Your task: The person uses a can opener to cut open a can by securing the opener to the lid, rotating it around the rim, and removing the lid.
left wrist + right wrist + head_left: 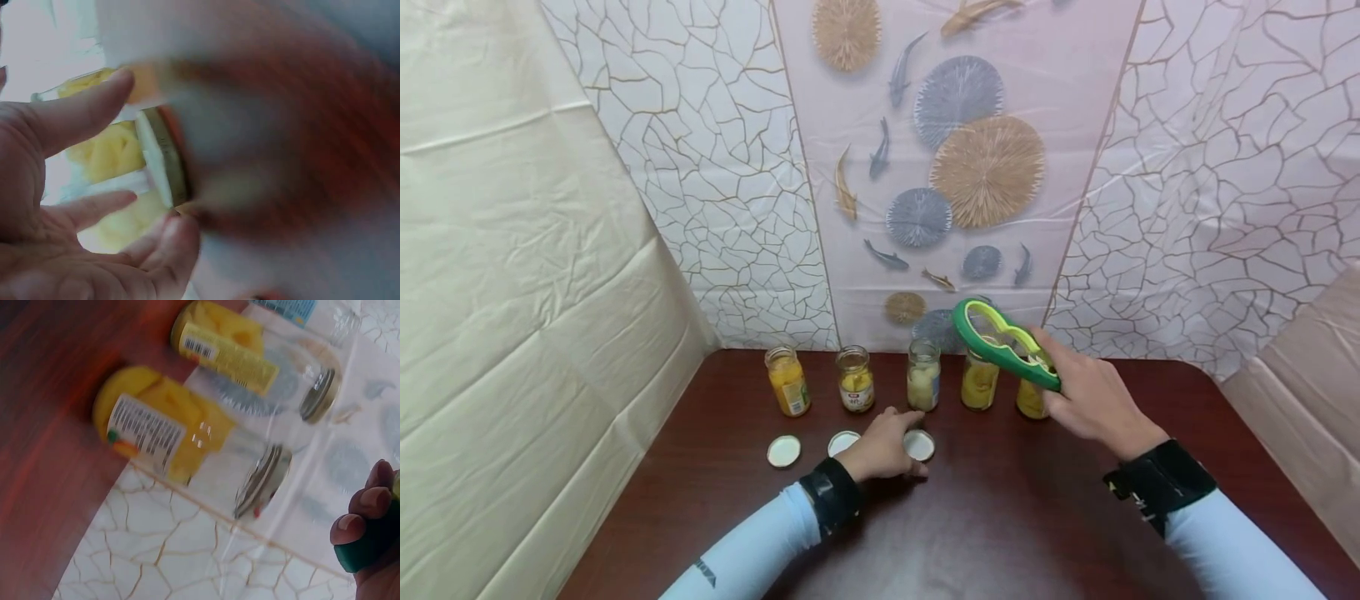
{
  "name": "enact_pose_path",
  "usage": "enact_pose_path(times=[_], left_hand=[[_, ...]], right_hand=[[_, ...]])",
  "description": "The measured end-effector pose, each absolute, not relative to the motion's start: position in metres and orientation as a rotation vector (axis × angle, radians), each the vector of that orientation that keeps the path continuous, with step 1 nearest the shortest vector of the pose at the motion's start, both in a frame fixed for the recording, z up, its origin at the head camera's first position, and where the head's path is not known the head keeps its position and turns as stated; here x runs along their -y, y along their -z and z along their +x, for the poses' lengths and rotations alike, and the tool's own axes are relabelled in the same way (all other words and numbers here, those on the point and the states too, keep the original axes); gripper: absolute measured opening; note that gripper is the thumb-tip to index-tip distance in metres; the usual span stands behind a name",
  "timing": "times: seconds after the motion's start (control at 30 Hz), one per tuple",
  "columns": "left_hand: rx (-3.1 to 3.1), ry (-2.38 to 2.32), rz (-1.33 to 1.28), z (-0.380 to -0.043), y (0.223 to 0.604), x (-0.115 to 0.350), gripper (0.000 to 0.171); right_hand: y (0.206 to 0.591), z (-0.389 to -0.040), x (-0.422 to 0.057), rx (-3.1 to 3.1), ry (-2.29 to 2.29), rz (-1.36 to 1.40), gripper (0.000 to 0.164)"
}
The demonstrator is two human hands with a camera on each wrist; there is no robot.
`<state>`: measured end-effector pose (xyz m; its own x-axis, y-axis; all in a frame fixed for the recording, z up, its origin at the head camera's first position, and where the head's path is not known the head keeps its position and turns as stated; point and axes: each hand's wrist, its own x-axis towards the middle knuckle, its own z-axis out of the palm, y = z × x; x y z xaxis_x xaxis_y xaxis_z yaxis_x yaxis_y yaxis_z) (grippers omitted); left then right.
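Observation:
My right hand (1093, 398) grips a green jar opener (1009, 363) by its end, holding it up in front of the two right-hand jars. In the right wrist view, both the rightmost jar (203, 434) of yellow fruit and its neighbour (247, 334) wear metal lids. Low over the table, my left hand (883, 446) spreads thumb and fingers around a loose lid (919, 445) before the middle jar (923, 385). Fingertips show right at that lid's edge in the left wrist view, with the thumb apart from it. The middle jar has no lid on.
Two lidless jars stand at the left, one orange-filled (788, 387) and one with yellow fruit (856, 387). Loose lids lie before them, one (784, 451) in full view, another (842, 442) partly behind my left hand. A patterned cloth wall (745, 208) borders the dark table's (1000, 517) back edge.

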<state>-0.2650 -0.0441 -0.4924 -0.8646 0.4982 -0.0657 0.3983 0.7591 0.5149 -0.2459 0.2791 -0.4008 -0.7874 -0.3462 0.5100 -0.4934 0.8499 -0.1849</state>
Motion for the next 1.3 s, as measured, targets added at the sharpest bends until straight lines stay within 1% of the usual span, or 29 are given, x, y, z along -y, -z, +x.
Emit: enact_pose_path(times=[0.1,0.23,0.33,0.43,0.67,0.83,0.97,1.07,1.13,1.3], left_hand=[[-2.784,-0.855,0.641,-0.259,0.484,0.052,0.088],[-2.829,-0.962,0.578,-0.247,0.475,0.064,0.082],[-2.815,-1.028,0.575,-0.236,0.471,0.071,0.079],[-2.806,-1.062,0.588,-0.229,0.47,0.074,0.079],[-2.818,-1.119,0.598,-0.224,0.472,0.067,0.078],[-2.775,-1.201,0.632,-0.225,0.47,0.047,0.076],[-2.585,-1.336,0.615,-0.227,0.463,0.021,0.078],[-2.509,-1.326,0.568,-0.232,0.458,-0.002,0.083],[-2.554,-1.225,0.548,-0.239,0.458,-0.018,0.089],[-2.617,-1.09,0.47,-0.269,0.469,-0.052,0.099]], right_hand=[[0.399,-0.245,-0.289,2.568,-0.414,0.57,0.082],[0.4,-0.243,-0.299,2.579,-0.394,0.518,0.081],[0.403,-0.24,-0.304,2.583,-0.398,0.497,0.082],[0.406,-0.238,-0.304,2.583,-0.396,0.481,0.085],[0.406,-0.236,-0.3,2.565,-0.394,0.482,0.088],[0.406,-0.236,-0.299,2.56,-0.392,0.478,0.09],[0.408,-0.236,-0.299,2.553,-0.414,0.474,0.091],[0.409,-0.235,-0.298,2.552,-0.437,0.463,0.091],[0.411,-0.234,-0.298,2.559,-0.456,0.451,0.092],[0.414,-0.23,-0.295,2.579,-0.476,0.438,0.092]])
